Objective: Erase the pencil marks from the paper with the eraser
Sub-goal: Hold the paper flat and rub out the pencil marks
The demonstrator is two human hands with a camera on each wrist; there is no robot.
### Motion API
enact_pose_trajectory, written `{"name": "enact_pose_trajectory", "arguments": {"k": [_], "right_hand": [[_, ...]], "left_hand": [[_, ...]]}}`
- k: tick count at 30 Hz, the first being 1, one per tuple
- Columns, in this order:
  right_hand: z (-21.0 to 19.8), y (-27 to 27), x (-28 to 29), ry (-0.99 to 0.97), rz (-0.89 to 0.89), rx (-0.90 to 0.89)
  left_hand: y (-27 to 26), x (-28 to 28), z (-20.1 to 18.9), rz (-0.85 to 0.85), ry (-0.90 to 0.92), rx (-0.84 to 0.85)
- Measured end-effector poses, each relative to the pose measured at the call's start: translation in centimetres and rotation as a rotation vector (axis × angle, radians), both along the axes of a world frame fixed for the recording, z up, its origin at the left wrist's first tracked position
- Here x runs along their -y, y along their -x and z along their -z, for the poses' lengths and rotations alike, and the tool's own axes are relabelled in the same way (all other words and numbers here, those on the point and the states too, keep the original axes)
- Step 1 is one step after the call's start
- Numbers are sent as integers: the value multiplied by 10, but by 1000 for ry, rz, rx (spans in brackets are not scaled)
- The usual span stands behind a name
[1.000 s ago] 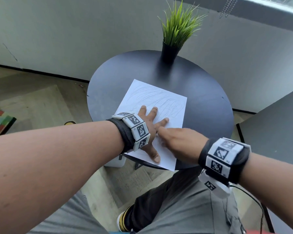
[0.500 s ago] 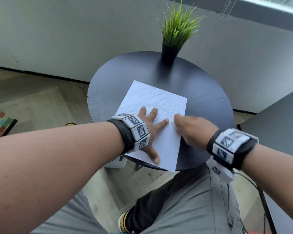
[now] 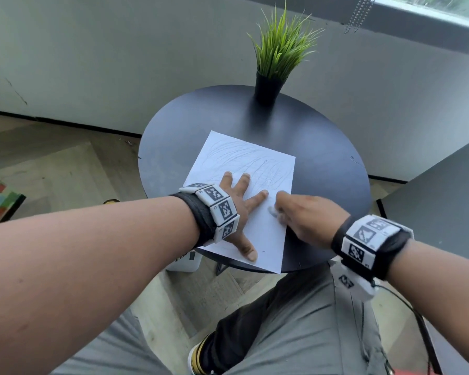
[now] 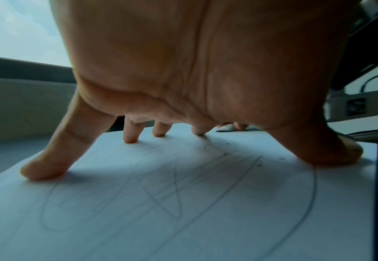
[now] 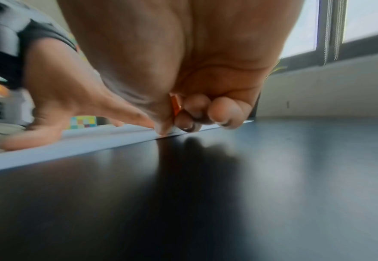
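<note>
A white paper (image 3: 255,163) with faint pencil scribbles lies on the round black table (image 3: 322,147), its near corner over the table's edge. My left hand (image 3: 238,201) lies flat on the paper with fingers spread, pressing it down; the pencil lines (image 4: 183,190) show under the palm. My right hand (image 3: 303,215) is at the paper's right edge, fingers curled round a small white eraser (image 3: 274,212) that touches the paper. In the right wrist view an orange bit (image 5: 175,106) shows between the curled fingers. The eraser (image 4: 226,127) peeks out behind my left fingers.
A black pot with green grass (image 3: 267,87) stands at the table's far edge. A grey wall and window ledge run behind. A dark cabinet side (image 3: 444,190) stands to the right. My knees (image 3: 295,328) are under the near table edge.
My right hand swept right along the paper to its right edge, then came back left a little. The left hand stayed pressed on the paper.
</note>
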State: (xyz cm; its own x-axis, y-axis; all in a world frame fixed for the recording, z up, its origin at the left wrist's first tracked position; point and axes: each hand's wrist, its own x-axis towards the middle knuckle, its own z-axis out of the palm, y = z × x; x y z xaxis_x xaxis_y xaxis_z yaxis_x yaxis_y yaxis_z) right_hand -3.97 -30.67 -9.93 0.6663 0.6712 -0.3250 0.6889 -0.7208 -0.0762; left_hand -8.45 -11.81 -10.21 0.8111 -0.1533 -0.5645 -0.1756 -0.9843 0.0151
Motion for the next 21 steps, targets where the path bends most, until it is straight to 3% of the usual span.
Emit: {"name": "enact_pose_trajectory", "arguments": {"k": [11,14,17,18,21], "right_hand": [[0,-23,0,75,207,67],[4,6,-19,50,101,61],[2,45,-33,37,-214,-22],[1,42,-32,31,-240,-31],[-2,2,-24,37,9,53]], "left_hand": [[14,-33,12,45,31,107],[16,-34,19,53,33,116],[16,-35,21,54,31,124],[15,-34,21,52,29,125],[14,-29,21,33,35,117]]}}
